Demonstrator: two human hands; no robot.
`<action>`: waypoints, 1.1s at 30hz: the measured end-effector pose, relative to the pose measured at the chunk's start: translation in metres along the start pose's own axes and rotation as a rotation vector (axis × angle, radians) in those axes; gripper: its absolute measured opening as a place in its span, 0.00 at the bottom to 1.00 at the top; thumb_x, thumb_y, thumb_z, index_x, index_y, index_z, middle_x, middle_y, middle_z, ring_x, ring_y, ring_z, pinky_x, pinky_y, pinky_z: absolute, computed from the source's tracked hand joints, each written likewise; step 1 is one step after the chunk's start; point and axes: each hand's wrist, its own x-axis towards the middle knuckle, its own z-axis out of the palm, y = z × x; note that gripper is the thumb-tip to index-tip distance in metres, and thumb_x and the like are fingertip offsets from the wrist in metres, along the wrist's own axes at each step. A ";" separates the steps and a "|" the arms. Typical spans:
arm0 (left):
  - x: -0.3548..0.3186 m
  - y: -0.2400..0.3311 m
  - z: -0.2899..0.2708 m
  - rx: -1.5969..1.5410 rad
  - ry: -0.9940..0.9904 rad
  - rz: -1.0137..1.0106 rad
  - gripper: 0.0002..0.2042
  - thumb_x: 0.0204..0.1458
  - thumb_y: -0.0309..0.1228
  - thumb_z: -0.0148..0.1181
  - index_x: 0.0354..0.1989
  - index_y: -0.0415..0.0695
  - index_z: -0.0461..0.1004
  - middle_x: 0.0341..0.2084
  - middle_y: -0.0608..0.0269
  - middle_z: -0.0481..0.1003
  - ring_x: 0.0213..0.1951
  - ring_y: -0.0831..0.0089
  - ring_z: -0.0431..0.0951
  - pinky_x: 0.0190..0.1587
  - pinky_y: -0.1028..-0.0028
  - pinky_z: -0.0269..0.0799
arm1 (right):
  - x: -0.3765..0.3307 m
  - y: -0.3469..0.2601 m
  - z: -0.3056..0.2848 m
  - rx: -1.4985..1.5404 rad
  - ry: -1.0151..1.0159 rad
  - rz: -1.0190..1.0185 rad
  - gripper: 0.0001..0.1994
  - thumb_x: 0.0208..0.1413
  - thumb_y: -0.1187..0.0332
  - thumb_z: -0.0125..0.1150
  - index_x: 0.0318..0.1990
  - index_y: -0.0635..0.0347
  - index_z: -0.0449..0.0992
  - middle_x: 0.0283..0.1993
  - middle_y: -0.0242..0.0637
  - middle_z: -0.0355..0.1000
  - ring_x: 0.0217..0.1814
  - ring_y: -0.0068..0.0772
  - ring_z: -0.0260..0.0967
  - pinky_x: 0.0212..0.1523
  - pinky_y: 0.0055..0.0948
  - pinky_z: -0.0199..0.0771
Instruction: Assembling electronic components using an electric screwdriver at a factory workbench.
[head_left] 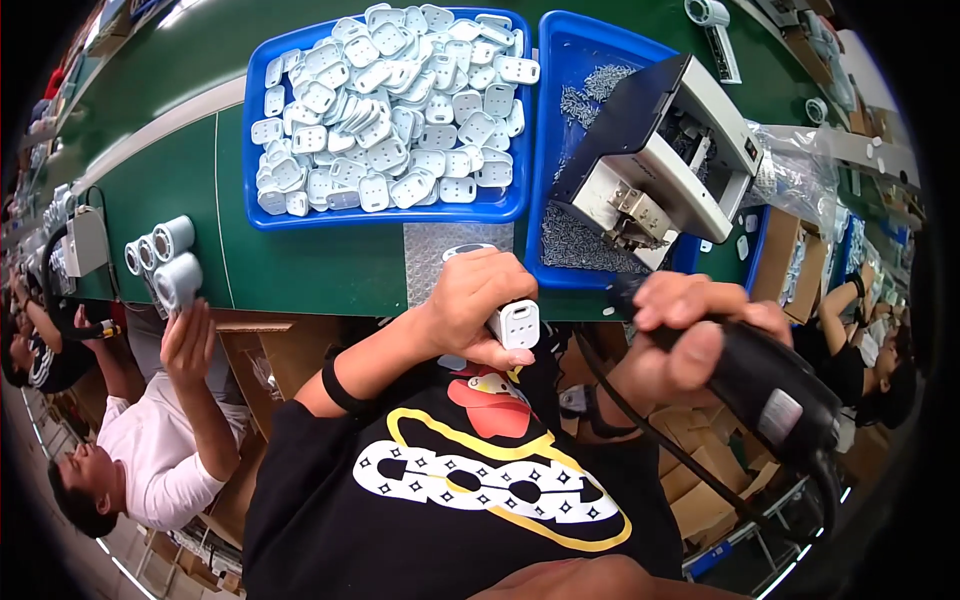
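The left hand (478,300) is closed around a small white plug housing (517,323), fingers on top and thumb below, so only its end with the holes shows, near the front edge of the green counter (300,265). The right hand (690,325) is wrapped firmly around a black electric screwdriver (770,395), whose cable hangs down at 5 o'clock. The housing looks like light, stiff, smooth plastic; I judge it best gripped by its flat sides. At 12 o'clock a blue tray (252,205) is filled with similar white housings (390,110). At 2 o'clock a second blue tray (570,50) carries small screws (575,240) and a grey-white machine (665,150).
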 end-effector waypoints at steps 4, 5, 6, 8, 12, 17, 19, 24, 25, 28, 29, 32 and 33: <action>0.003 0.002 0.003 -0.014 0.029 -0.013 0.28 0.48 0.54 0.69 0.40 0.41 0.71 0.26 0.60 0.73 0.24 0.61 0.74 0.27 0.66 0.67 | 0.034 0.016 -0.009 -0.210 0.026 -0.117 0.17 0.59 0.67 0.60 0.52 0.56 0.63 0.27 0.35 0.67 0.20 0.29 0.65 0.26 0.35 0.73; 0.004 0.001 0.003 -0.001 0.033 -0.014 0.28 0.47 0.55 0.70 0.40 0.41 0.71 0.26 0.60 0.73 0.25 0.62 0.74 0.26 0.66 0.67 | 0.035 0.022 -0.011 -0.232 0.031 -0.067 0.17 0.59 0.67 0.59 0.52 0.55 0.62 0.27 0.35 0.66 0.20 0.29 0.64 0.26 0.35 0.72; 0.004 0.001 0.004 0.011 0.037 -0.016 0.28 0.47 0.55 0.70 0.39 0.41 0.71 0.26 0.61 0.73 0.25 0.62 0.74 0.26 0.67 0.67 | 0.035 0.025 -0.013 -0.256 0.035 -0.016 0.17 0.58 0.67 0.59 0.52 0.55 0.62 0.27 0.34 0.66 0.20 0.29 0.64 0.26 0.34 0.72; 0.000 0.008 0.007 0.027 0.047 -0.034 0.29 0.48 0.56 0.68 0.39 0.40 0.70 0.26 0.60 0.73 0.24 0.62 0.74 0.26 0.66 0.67 | 0.021 0.008 -0.014 -0.077 -0.007 0.075 0.19 0.60 0.67 0.61 0.54 0.55 0.61 0.27 0.36 0.67 0.21 0.31 0.66 0.24 0.36 0.72; 0.005 -0.002 0.005 0.039 0.040 -0.008 0.30 0.51 0.58 0.66 0.39 0.39 0.70 0.27 0.60 0.73 0.23 0.63 0.74 0.25 0.66 0.67 | 0.004 -0.054 0.014 0.085 -0.088 0.061 0.23 0.60 0.65 0.66 0.56 0.52 0.59 0.26 0.33 0.68 0.21 0.29 0.69 0.21 0.33 0.76; 0.001 0.001 0.004 0.066 0.043 0.007 0.30 0.51 0.58 0.66 0.41 0.38 0.69 0.27 0.61 0.73 0.23 0.63 0.73 0.25 0.67 0.66 | -0.001 -0.056 0.023 0.143 -0.303 0.029 0.18 0.60 0.62 0.62 0.53 0.55 0.64 0.27 0.26 0.66 0.20 0.21 0.64 0.25 0.25 0.71; 0.002 0.001 0.004 0.056 0.046 0.015 0.30 0.51 0.58 0.66 0.42 0.38 0.69 0.27 0.61 0.73 0.23 0.63 0.73 0.25 0.67 0.66 | 0.001 -0.053 0.026 0.131 -0.321 0.048 0.19 0.59 0.62 0.63 0.53 0.55 0.64 0.27 0.26 0.66 0.20 0.21 0.64 0.25 0.24 0.71; 0.002 0.002 0.005 0.050 0.042 0.011 0.30 0.51 0.57 0.66 0.42 0.38 0.69 0.27 0.61 0.73 0.24 0.63 0.73 0.24 0.67 0.66 | 0.002 -0.048 0.023 0.141 -0.381 0.092 0.20 0.59 0.61 0.65 0.53 0.54 0.64 0.27 0.26 0.66 0.20 0.21 0.66 0.24 0.23 0.72; 0.002 0.002 0.005 0.051 0.043 0.009 0.30 0.51 0.57 0.66 0.42 0.38 0.69 0.27 0.61 0.73 0.24 0.63 0.73 0.24 0.67 0.66 | 0.002 -0.048 0.022 0.154 -0.397 0.093 0.20 0.59 0.61 0.65 0.53 0.54 0.64 0.27 0.26 0.67 0.20 0.21 0.66 0.23 0.24 0.72; 0.003 0.002 0.006 0.048 0.044 0.009 0.30 0.51 0.57 0.66 0.41 0.38 0.69 0.27 0.61 0.73 0.24 0.63 0.73 0.24 0.67 0.66 | 0.001 -0.050 0.022 0.138 -0.344 0.094 0.22 0.59 0.60 0.65 0.54 0.54 0.62 0.27 0.26 0.66 0.21 0.21 0.66 0.24 0.24 0.72; 0.004 0.002 0.006 0.046 0.044 0.011 0.30 0.51 0.57 0.66 0.42 0.39 0.69 0.27 0.61 0.73 0.24 0.63 0.73 0.24 0.67 0.66 | 0.001 -0.052 0.022 0.131 -0.317 0.095 0.23 0.59 0.60 0.65 0.55 0.54 0.62 0.27 0.26 0.66 0.21 0.21 0.67 0.24 0.24 0.72; 0.005 0.001 0.005 0.047 0.040 0.008 0.30 0.51 0.57 0.66 0.41 0.39 0.69 0.27 0.61 0.73 0.24 0.63 0.73 0.25 0.67 0.66 | 0.009 -0.062 0.019 0.095 -0.275 0.082 0.24 0.60 0.60 0.64 0.57 0.55 0.60 0.28 0.26 0.66 0.21 0.21 0.67 0.24 0.24 0.72; 0.005 0.001 0.004 0.053 0.035 0.005 0.30 0.51 0.57 0.66 0.41 0.39 0.69 0.27 0.62 0.73 0.24 0.63 0.73 0.25 0.67 0.66 | 0.012 -0.064 0.018 0.079 -0.258 0.074 0.25 0.60 0.60 0.64 0.58 0.55 0.59 0.28 0.26 0.66 0.21 0.20 0.67 0.24 0.24 0.72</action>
